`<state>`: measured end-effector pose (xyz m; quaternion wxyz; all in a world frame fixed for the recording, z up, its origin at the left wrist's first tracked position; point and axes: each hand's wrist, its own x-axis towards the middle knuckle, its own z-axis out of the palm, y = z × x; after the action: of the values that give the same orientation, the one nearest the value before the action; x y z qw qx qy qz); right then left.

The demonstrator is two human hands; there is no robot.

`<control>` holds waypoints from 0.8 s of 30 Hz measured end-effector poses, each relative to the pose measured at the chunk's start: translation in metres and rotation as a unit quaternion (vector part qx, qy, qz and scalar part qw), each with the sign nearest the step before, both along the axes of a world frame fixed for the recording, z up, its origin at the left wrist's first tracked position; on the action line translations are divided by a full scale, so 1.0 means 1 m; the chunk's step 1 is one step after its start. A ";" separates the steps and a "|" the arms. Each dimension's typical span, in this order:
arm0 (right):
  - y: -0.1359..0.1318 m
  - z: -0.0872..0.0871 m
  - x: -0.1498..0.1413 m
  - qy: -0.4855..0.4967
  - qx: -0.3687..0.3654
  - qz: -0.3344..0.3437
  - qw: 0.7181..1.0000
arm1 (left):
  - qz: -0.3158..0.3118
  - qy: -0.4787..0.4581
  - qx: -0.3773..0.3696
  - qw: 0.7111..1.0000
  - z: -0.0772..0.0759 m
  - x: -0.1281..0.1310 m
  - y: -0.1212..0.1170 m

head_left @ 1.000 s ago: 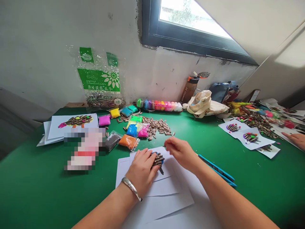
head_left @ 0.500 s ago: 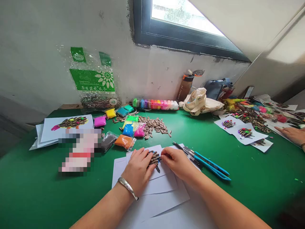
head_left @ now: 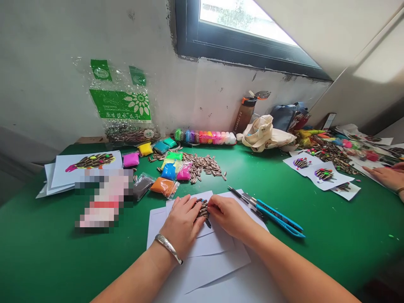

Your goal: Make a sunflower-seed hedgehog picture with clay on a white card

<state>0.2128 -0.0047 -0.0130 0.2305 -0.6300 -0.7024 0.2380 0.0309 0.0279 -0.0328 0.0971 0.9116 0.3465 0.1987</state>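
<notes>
My left hand [head_left: 182, 225], with a silver bangle at the wrist, lies over white paper [head_left: 217, 244] with its fingers stretched out. Its fingertips rest against a small cluster of striped sunflower seeds [head_left: 203, 209], partly hidden beneath them. Traces of blue show around the seeds. At the cluster's right edge my right hand [head_left: 227, 212] has thumb and forefinger pinched together. Whatever is between these fingertips is too small or hidden to make out. Beyond the left hand lie small bags of coloured clay, an orange bag [head_left: 164, 187] nearest, and a heap of loose sunflower seeds [head_left: 205, 165].
Pens [head_left: 244, 200] and a blue tool [head_left: 279, 218] lie to the right on the green table [head_left: 315, 252]. A finished seed picture [head_left: 91, 164] is at left, near a pixelated patch. Along the wall stand a seed bag [head_left: 123, 105], bottle [head_left: 244, 115] and cloth bag [head_left: 265, 134]. Another person's hand [head_left: 386, 176] is far right.
My right hand has shifted slightly left, closer against the seed cluster. The left hand stays in place on the paper, and the whole view has drifted slightly.
</notes>
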 end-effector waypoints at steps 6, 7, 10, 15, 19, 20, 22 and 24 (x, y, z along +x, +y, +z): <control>-0.005 0.003 0.010 -0.006 0.007 -0.023 1.000 | 0.005 -0.007 0.001 1.000 0.000 -0.001 -0.002; -0.005 0.002 0.011 -0.017 0.010 -0.015 1.000 | 0.005 -0.008 0.000 1.000 0.000 -0.001 -0.002; -0.006 -0.001 0.010 -0.051 0.023 0.000 0.998 | 0.006 -0.010 -0.003 1.000 0.001 -0.001 -0.002; -0.006 -0.006 0.005 -0.069 0.033 0.003 0.997 | 0.007 -0.015 -0.001 1.000 0.000 0.000 -0.001; -0.006 -0.006 0.003 -0.064 0.031 0.003 0.997 | 0.006 -0.014 0.001 1.000 -0.001 0.000 0.000; -0.006 -0.005 0.004 -0.061 0.030 0.003 0.998 | 0.006 -0.013 0.001 1.000 -0.001 0.000 0.000; -0.005 -0.003 0.006 -0.054 0.027 0.006 0.998 | 0.007 -0.012 0.002 1.000 -0.001 0.000 -0.001; -0.003 -0.002 0.010 -0.038 0.028 0.007 0.999 | 0.006 -0.013 0.001 1.000 0.000 -0.001 -0.001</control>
<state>0.2231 -0.0078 -0.0150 0.2191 -0.6267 -0.7217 0.1960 0.0302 0.0272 -0.0333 0.0994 0.9070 0.3505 0.2113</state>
